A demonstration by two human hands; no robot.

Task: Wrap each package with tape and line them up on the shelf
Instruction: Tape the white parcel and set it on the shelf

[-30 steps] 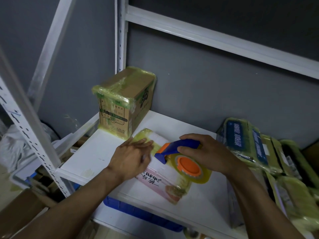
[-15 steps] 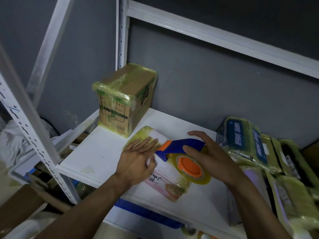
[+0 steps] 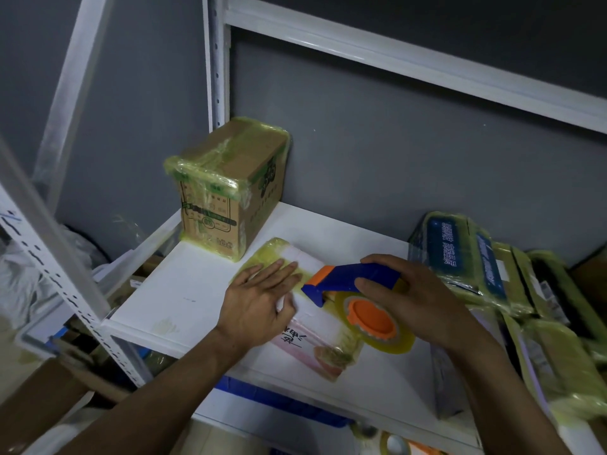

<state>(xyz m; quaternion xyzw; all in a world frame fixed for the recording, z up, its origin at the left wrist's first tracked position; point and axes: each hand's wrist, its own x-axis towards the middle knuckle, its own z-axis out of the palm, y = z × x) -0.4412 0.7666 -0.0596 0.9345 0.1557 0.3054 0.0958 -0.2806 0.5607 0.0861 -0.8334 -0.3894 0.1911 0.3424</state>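
A flat white and pink package (image 3: 317, 339) lies on the white shelf (image 3: 184, 297), partly covered in yellowish tape. My left hand (image 3: 259, 300) presses flat on its left part with straight fingers. My right hand (image 3: 414, 300) grips a blue and orange tape dispenser (image 3: 358, 290) with a roll of yellowish tape, resting on the package. A cardboard box (image 3: 230, 188) wrapped in tape stands upright at the back left of the shelf.
Several taped packages (image 3: 476, 261) are piled at the right end of the shelf. White shelf posts (image 3: 218, 60) rise at the left and back. A blue bin (image 3: 272, 402) and a spare tape roll (image 3: 395, 446) sit below the shelf.
My left hand has flattened and slid up and left along the package. The dispenser has stayed on the package, and my right hand's grip has shifted over its blue handle.
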